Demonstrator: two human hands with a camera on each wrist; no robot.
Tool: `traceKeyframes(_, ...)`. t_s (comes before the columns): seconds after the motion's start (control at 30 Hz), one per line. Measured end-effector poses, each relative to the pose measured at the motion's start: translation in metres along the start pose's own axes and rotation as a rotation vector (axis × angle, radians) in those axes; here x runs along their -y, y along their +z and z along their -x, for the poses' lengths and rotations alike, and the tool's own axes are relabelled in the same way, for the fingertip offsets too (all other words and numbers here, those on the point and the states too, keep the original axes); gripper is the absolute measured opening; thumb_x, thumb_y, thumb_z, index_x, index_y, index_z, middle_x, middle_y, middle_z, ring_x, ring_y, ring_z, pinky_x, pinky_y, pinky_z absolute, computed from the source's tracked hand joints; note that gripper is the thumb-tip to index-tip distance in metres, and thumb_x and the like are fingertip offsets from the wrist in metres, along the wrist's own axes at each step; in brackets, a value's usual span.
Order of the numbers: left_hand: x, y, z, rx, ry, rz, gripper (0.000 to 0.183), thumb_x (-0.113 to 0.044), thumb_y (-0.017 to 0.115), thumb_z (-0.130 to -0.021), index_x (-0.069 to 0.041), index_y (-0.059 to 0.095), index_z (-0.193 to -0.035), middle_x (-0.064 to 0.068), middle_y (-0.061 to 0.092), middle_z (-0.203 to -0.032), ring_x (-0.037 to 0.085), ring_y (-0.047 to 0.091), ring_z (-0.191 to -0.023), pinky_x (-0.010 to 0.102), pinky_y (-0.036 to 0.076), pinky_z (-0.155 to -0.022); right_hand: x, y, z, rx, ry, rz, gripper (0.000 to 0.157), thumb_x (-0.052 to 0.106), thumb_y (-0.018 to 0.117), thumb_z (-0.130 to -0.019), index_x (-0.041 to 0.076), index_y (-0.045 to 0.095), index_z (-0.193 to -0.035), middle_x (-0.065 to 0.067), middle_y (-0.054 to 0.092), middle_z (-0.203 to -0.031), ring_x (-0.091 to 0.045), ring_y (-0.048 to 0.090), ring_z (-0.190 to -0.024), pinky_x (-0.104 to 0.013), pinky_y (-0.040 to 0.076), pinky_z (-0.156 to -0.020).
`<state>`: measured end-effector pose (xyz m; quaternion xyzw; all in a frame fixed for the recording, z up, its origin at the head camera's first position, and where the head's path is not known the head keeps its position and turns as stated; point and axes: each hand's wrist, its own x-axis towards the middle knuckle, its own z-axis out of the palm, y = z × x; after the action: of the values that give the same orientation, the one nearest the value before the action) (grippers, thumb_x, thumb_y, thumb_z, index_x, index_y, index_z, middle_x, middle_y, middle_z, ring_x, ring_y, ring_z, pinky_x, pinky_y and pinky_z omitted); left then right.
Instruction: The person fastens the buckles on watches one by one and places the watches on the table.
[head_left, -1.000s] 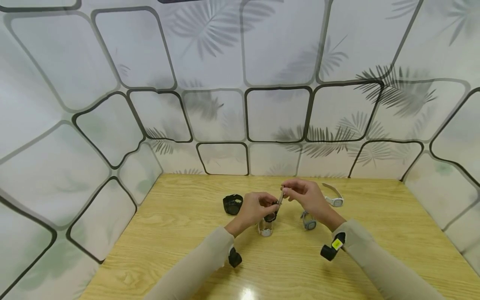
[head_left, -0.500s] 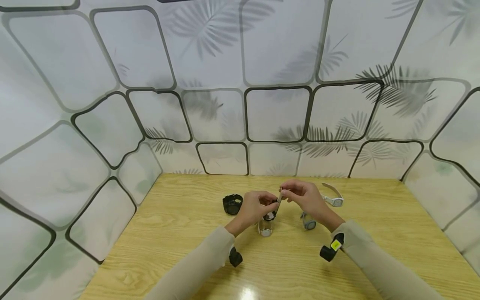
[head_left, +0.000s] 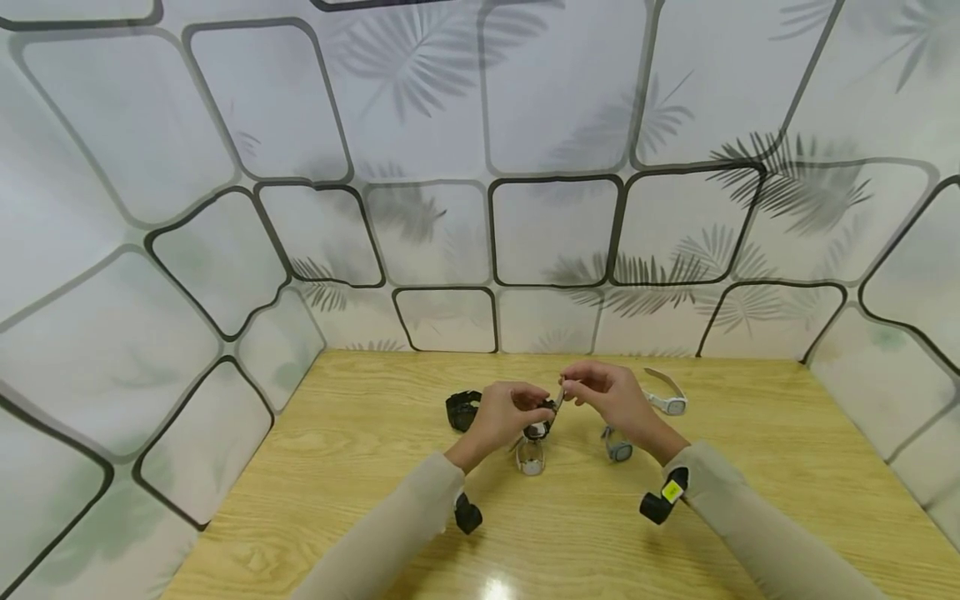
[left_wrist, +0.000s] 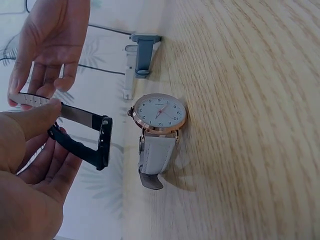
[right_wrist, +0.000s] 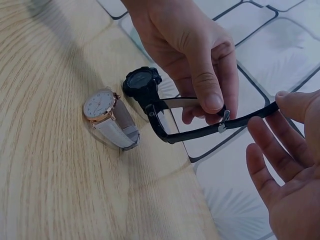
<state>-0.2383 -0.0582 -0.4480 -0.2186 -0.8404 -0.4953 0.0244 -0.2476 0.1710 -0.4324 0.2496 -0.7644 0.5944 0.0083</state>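
Observation:
Between both hands, above the table, hangs a black wristwatch (head_left: 537, 430), its strap looped round with a pale underside. My left hand (head_left: 497, 418) pinches the strap near its metal buckle (right_wrist: 225, 121), thumb on one side. The strap's free end (right_wrist: 262, 111) is pinched between the thumb and fingers of my right hand (head_left: 611, 398). In the left wrist view the case (left_wrist: 105, 142) stands edge-on, so its dial is hidden. Just below sits a white-strapped watch (left_wrist: 159, 112) with a rose-gold rim and numbered dial, standing on its closed strap.
Left of the hands lies a chunky black watch (head_left: 461, 412). A grey-blue watch (head_left: 618, 450) rests beneath the right forearm, and a white watch (head_left: 675, 406) with its strap spread lies farther right. Patterned cloth walls (head_left: 555, 233) border the wooden table (head_left: 360, 450).
The right hand's pinch has shifted slightly along the strap end. The held watch has tilted a little and its face catches light. Otherwise both hands stay nearly in place.

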Motion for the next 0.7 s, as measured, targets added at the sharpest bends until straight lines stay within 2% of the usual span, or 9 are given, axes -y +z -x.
traceKeyframes(0.2,-0.0010,0.0010,0.0000,-0.041,-0.034,0.032,0.023,-0.019,0.083,-0.089,-0.008,0.080,-0.109,0.003,0.078,-0.099,0.012,0.072,-0.084,0.023,0.059,-0.071,0.0019,-0.0006,0.0004,-0.004,-0.002,-0.006,0.019,0.021,0.068,-0.102,0.010,0.073,-0.118,-0.014,0.072,-0.110,-0.027,0.071,-0.092,-0.034,0.060,-0.076)
traceKeyframes(0.4,-0.0029,0.0026,-0.0005,-0.045,-0.011,-0.010,0.017,-0.021,0.084,-0.089,-0.010,0.081,-0.102,0.001,0.078,-0.094,0.016,0.071,-0.082,0.023,0.057,-0.067,-0.0015,0.0004,0.0004,-0.011,-0.027,0.001,0.020,0.019,0.068,-0.102,0.008,0.073,-0.118,-0.014,0.072,-0.110,-0.031,0.070,-0.091,-0.033,0.060,-0.075)
traceKeyframes(0.53,-0.0034,0.0037,-0.0002,-0.043,-0.008,-0.013,0.015,-0.021,0.083,-0.089,-0.011,0.082,-0.101,-0.001,0.078,-0.094,0.013,0.070,-0.082,0.023,0.057,-0.068,-0.0038,0.0028,0.0008,-0.018,-0.049,0.001,0.020,0.016,0.067,-0.102,0.006,0.072,-0.119,-0.012,0.072,-0.110,-0.031,0.070,-0.089,-0.032,0.060,-0.074)
traceKeyframes(0.7,-0.0038,0.0045,0.0005,-0.045,-0.046,0.046,0.015,-0.020,0.083,-0.090,-0.012,0.082,-0.103,-0.001,0.078,-0.096,0.009,0.071,-0.082,0.023,0.058,-0.069,-0.0060,0.0057,0.0022,-0.029,-0.032,0.009,0.021,0.017,0.067,-0.103,0.007,0.072,-0.121,-0.015,0.072,-0.111,-0.036,0.068,-0.090,-0.034,0.060,-0.074)
